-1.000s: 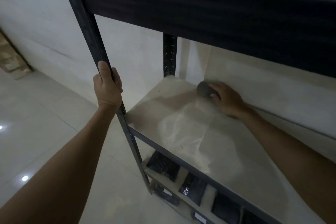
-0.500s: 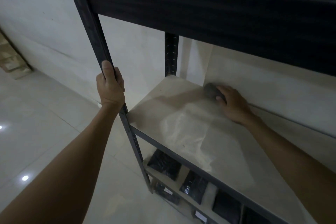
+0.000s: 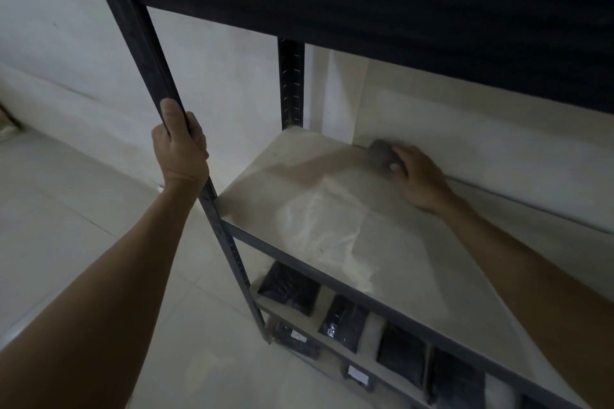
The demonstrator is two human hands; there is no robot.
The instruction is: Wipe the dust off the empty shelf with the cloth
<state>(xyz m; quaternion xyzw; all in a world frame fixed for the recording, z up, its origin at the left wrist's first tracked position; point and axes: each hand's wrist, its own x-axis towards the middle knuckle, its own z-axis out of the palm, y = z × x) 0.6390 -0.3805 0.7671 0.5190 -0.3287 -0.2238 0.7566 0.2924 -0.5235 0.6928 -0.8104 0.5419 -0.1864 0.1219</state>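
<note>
The person's right hand [image 3: 420, 178] holds one small gray cloth [image 3: 381, 154] bunched into a ball. The fingers curl over it and press it down on the empty shelf [image 3: 415, 262]. The cloth sits at the back edge of the shelf, close to the back left corner, right where the shelf meets the wall [image 3: 465, 143]. It pokes out past the fingertips, toward that corner.

The left hand [image 3: 181, 151] wraps tight around the front left post [image 3: 146, 53] of the rack. It is far from the cloth, so the right hand is the one doing the wiping.

The shelf runs long from left to right. Most of it lies to the right of the cloth and toward the front edge. A pale streaky patch [image 3: 325, 229] shows in the middle of the shelf; it may be dust or just shine. So the wipe likely needs to pull forward or sweep right along the board.

There is one cloth and one empty shelf. At least six dark packs [image 3: 289, 287] sit on the lower shelves.
</note>
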